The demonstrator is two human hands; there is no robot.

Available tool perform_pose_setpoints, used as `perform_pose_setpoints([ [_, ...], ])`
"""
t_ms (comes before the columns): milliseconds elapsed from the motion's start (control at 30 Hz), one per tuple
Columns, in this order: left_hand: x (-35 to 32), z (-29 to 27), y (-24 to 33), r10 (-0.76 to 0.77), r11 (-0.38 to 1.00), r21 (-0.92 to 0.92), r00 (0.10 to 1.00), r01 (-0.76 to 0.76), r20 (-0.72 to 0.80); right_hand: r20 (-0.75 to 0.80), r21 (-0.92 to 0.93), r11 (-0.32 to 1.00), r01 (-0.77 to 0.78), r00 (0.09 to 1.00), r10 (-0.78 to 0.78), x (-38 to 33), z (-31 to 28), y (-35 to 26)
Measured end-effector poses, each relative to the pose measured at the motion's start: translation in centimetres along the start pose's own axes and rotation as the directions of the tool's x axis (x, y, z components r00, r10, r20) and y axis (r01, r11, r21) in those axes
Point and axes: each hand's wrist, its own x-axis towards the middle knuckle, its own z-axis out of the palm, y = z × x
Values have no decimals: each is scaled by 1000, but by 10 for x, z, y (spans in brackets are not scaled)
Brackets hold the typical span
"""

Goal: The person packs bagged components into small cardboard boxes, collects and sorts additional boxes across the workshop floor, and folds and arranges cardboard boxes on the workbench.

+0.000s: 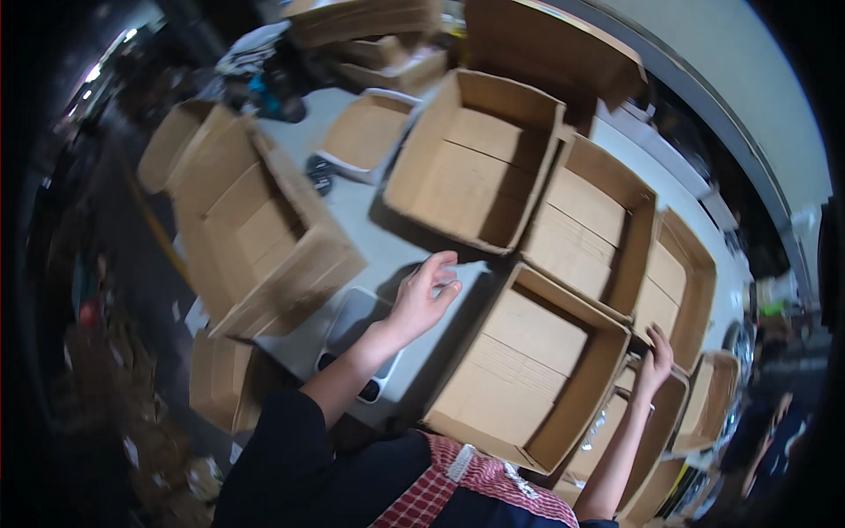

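Note:
My left hand (427,291) hangs over the light table, between the large open carton on the left and the near middle one. Its fingers are bent, the thumb stands apart, and nothing is in it. The near middle cardboard box (519,361) is open and shows a bare bottom. Just past its right side is my right hand (654,363), by the rim of a box (673,400) holding some small light items. Those fingers look loosely bent and apart; whether they touch the rim is unclear.
More open boxes stand close together: a large one (471,158), another (590,224) and a narrower one (682,273). At left a tall carton (251,220) leans by the table edge. A grey-white device (359,321) and a shallow tray (365,132) lie on the table (339,207).

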Motion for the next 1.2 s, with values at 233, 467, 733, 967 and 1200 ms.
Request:
perform_pose_setpoints([
  [233,-69,-129,100,560,401,909,756,110,-338,25,396,918,-39,999,32,-17,13,-94],
  [467,-151,-107,87,399,479,878,892,-4,-214,233,370,828,422,820,-522,-11,55,-252],
  [733,-143,-160,87,376,387,915,886,118,-273,318,302,775,556,707,-631,-27,71,-303],
  [967,-62,-167,118,640,405,910,683,90,-353,224,471,882,1,967,-121,-50,31,-252],
  [1200,142,-121,9,-87,621,647,859,443,-504,-24,398,916,-39,998,53,-83,-22,-217],
])
